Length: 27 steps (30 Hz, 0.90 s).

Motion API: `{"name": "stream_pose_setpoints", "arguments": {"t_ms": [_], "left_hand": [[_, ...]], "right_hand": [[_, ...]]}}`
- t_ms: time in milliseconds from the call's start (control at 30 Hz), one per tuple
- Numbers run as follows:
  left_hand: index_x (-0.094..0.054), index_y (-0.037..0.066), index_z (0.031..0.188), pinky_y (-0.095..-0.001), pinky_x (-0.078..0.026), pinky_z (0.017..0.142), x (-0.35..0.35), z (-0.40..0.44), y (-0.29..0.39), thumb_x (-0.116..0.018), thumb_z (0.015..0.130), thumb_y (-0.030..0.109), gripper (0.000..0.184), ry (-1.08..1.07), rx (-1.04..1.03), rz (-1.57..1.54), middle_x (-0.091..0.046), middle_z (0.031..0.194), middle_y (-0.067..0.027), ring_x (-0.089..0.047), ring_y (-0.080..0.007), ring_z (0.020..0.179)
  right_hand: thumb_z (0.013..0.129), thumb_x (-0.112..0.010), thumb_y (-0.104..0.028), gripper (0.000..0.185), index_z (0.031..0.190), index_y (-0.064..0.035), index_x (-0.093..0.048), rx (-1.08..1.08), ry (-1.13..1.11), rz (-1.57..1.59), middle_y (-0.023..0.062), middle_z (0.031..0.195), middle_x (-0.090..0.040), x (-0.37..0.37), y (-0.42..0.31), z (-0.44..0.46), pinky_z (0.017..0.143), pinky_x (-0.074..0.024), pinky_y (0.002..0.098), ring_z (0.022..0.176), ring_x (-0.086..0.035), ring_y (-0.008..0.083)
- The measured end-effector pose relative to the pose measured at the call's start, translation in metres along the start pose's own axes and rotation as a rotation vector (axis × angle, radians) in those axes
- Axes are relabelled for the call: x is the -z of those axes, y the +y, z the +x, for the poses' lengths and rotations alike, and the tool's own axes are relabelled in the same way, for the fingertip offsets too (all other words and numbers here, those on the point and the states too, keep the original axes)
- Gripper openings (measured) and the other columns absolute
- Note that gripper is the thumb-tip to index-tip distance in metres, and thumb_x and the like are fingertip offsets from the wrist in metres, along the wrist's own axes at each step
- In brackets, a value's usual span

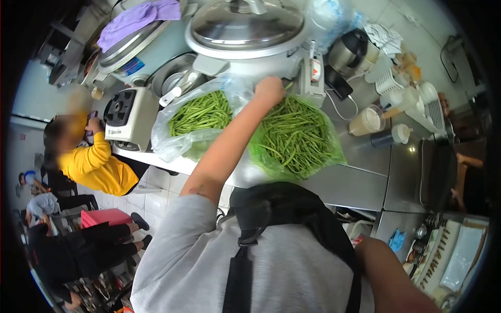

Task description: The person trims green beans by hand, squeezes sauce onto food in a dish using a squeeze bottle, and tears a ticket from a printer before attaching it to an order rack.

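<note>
My left hand (270, 91) reaches forward across the counter, its fingers closed over the back edge of a green plastic bag (336, 156). What it grips, if anything, I cannot make out; a thin greenish tip shows beside the fingers. Below the hand, a heap of long green beans (297, 135) fills that open bag. Left of my forearm, a clear plastic bag (167, 136) holds more green beans (202, 113). Of my right side only the arm (391, 276) shows, bent down at the lower right; the hand is out of sight.
Behind the bags stand a large lidded cooker (245, 31), a metal bowl (175, 75) and a blender base (131, 117). To the right are a phone (338, 82) on a cable, a steel jug (348, 51) and a beige-filled cup (367, 121). A person in yellow (104, 169) sits left.
</note>
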<state>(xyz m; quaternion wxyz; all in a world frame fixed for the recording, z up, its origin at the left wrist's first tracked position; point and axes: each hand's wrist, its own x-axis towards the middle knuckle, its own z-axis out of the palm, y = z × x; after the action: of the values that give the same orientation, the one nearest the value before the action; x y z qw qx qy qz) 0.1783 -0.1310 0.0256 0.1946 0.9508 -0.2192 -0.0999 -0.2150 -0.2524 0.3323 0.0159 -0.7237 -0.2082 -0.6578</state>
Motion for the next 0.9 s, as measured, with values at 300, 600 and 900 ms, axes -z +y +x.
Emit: {"name": "stream_pose_setpoints", "arguments": {"t_ms": [300, 600, 900], "left_hand": [[-0.069, 0.003, 0.102, -0.0218, -0.05, 0.058, 0.081, -0.114, 0.048, -0.062, 0.091, 0.025, 0.026, 0.083, 0.077, -0.825, -0.067, 0.08, -0.002, -0.061, -0.0074, 0.066], [-0.067, 0.003, 0.106, -0.0186, -0.049, 0.058, 0.062, -0.167, 0.062, -0.061, 0.092, 0.022, 0.024, -0.055, 0.038, -1.087, -0.068, 0.087, -0.0001, -0.057, -0.0044, 0.069], [-0.061, 0.005, 0.094, -0.0273, -0.056, 0.07, 0.064, -0.163, 0.077, -0.057, 0.094, 0.02, 0.016, 0.28, -0.059, -1.439, -0.065, 0.112, -0.0138, -0.064, -0.0129, 0.087]], "right_hand": [[0.096, -0.05, -0.024, 0.029, 0.107, -0.0024, -0.064, -1.373, -0.655, 0.77, 0.0089, 0.102, -0.065, -0.168, 0.038, -0.183, 0.089, -0.0443, 0.0306, 0.098, -0.06, 0.0168], [0.096, -0.052, -0.023, 0.025, 0.098, -0.0008, -0.064, -1.437, -1.105, 1.282, 0.0035, 0.082, -0.063, -0.185, 0.014, -0.221, 0.07, -0.0484, 0.0253, 0.072, -0.058, 0.0102], [0.096, -0.053, -0.025, 0.022, 0.097, -0.0041, -0.059, -2.012, -0.326, 1.825, 0.0002, 0.078, -0.055, -0.23, 0.019, -0.217, 0.07, -0.0447, 0.0247, 0.073, -0.053, 0.0098]]}}
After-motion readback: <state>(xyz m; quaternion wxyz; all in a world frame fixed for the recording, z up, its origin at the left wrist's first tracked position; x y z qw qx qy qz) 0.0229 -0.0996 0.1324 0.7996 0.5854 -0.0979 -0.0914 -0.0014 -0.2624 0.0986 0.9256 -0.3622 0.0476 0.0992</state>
